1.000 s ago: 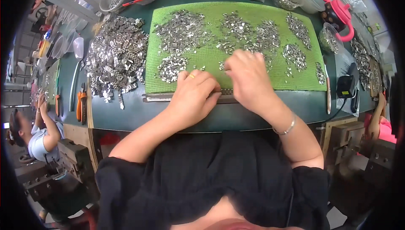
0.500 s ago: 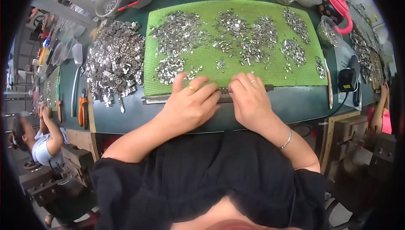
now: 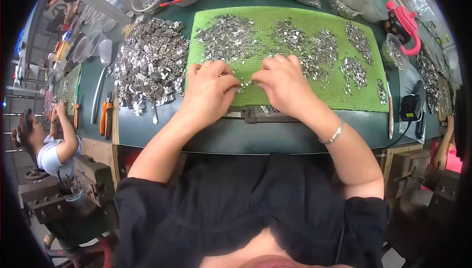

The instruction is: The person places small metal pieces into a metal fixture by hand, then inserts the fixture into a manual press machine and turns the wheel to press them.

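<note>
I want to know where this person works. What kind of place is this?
Probably a small workshop or factory bench for sorting or assembling parts. Heaps of tiny metal pieces cover a green mat, orange-handled pliers lie on the table, and another person works nearby.

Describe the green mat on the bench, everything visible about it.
The green mat is a bright, rectangular sheet with a fine grid texture, probably plastic or rubber mesh, lying flat on the dark green bench. Clusters of small shiny metal pieces are scattered across it. Both hands rest on its near edge: the left hand and the right hand, fingertips meeting over a few pieces. A dark metal bar lies along its front edge.
</note>
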`<act>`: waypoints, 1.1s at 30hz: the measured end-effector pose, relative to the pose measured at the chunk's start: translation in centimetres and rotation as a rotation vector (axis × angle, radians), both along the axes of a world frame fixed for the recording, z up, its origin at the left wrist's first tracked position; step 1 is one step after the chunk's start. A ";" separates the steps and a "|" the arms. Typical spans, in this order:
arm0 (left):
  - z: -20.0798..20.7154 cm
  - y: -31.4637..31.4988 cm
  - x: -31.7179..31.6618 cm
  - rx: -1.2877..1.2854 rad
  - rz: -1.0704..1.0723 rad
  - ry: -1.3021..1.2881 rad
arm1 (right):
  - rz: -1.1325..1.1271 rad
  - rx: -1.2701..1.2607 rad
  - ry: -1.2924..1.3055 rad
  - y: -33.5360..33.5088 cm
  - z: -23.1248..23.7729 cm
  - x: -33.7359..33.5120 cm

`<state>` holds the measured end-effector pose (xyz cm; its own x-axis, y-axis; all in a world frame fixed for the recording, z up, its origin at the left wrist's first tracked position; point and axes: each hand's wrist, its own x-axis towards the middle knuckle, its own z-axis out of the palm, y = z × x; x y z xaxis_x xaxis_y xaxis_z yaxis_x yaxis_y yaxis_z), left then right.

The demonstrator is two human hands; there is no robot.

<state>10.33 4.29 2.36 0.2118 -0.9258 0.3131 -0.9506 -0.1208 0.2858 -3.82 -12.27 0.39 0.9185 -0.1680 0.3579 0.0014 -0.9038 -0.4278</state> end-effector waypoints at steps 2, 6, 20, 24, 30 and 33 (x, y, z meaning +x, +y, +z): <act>0.0 -0.2 0.1 0.011 0.023 -0.040 | 0.001 -0.071 0.000 0.1 -0.2 1.1; 0.1 -0.9 0.2 0.010 0.013 -0.108 | 0.030 -0.266 0.067 0.5 -0.1 1.5; -0.2 -2.1 -0.8 0.172 0.117 -0.043 | 0.066 -0.265 -0.021 -0.8 -1.1 0.7; -0.4 -1.8 -0.8 0.132 0.095 -0.020 | 0.040 -0.171 -0.027 -1.0 -1.0 0.2; -0.2 -1.6 -1.0 0.139 0.169 -0.053 | 0.004 -0.031 0.016 -0.9 -0.5 -0.1; -0.3 -1.6 -1.2 0.110 0.138 -0.136 | -0.021 -0.089 -0.018 -0.5 -1.0 0.2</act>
<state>9.14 2.69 2.06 0.3017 -0.9211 0.2462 -0.9518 -0.2760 0.1340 -3.65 -12.77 -0.57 0.9083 -0.1537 0.3892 -0.0107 -0.9383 -0.3455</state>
